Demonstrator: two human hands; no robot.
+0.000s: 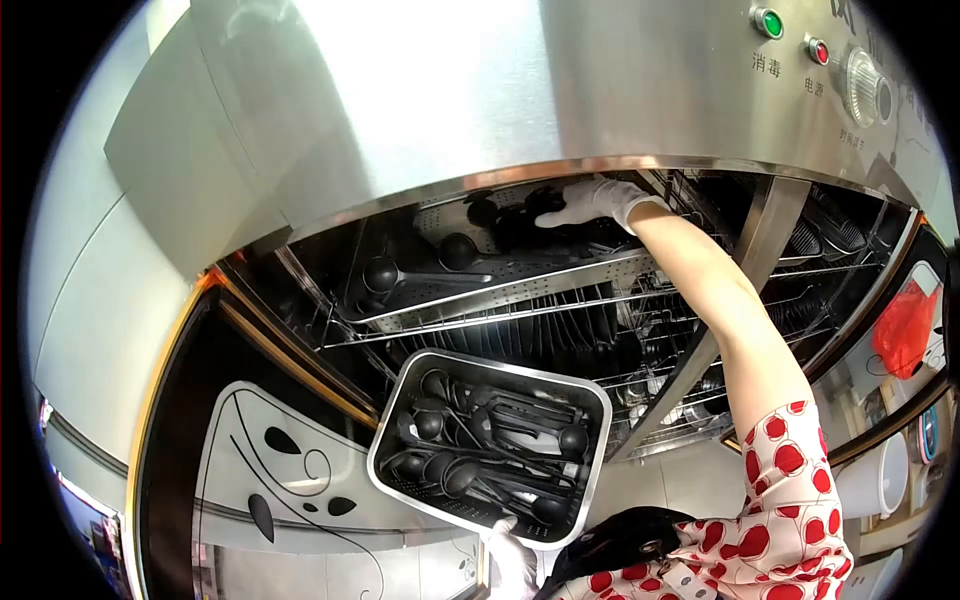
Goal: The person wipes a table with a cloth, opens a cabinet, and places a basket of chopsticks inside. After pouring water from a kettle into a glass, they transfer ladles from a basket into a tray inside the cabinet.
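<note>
My right hand (585, 203), in a white glove, reaches into the upper part of a steel cabinet. Its visible fingers stretch out over dark ladles (483, 211) in a perforated metal tray (590, 275); whether they touch one is hard to make out. Two more black ladles (458, 252) lie at the tray's left side. Below, my gloved left hand (508, 548) grips the near rim of a deep rectangular metal pan (398, 490). Black ladles and spoons (460, 475) are heaped in that pan, which is tilted in front of the lower rack.
Wire racks (640, 385) with upright dark dishes (560, 325) sit under the tray. A metal post (775, 230) divides the cabinet opening. An open patterned door (280, 470) stands at left. Buttons and a dial (862, 88) are on the top panel. A white bucket (880, 475) stands at right.
</note>
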